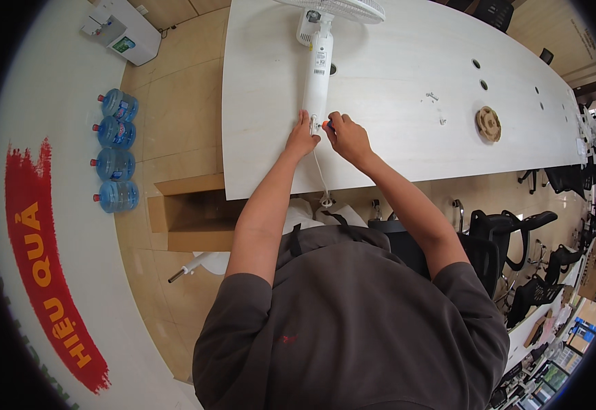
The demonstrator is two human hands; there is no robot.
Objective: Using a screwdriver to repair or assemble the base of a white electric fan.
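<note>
A white fan [320, 75] lies on the white table [407, 61], its grille at the far end and its pole pointing toward me. My left hand [302, 139] is wrapped round the lower end of the pole. My right hand [346, 139] is closed on a screwdriver [326, 125] with orange and dark handle, held against the side of the pole's end beside my left fingers. A white cord hangs from that end to a coiled bundle [326, 200] at the table's near edge. Small metal parts [432, 96] and a round brown piece [488, 124] lie to the right.
An open cardboard box [178, 222] sits on the floor below the table, with a white pole [195, 263] nearby. Several blue water bottles [118, 164] stand along the left wall near a white dispenser [137, 37]. Black office chairs [499, 236] stand at the lower right.
</note>
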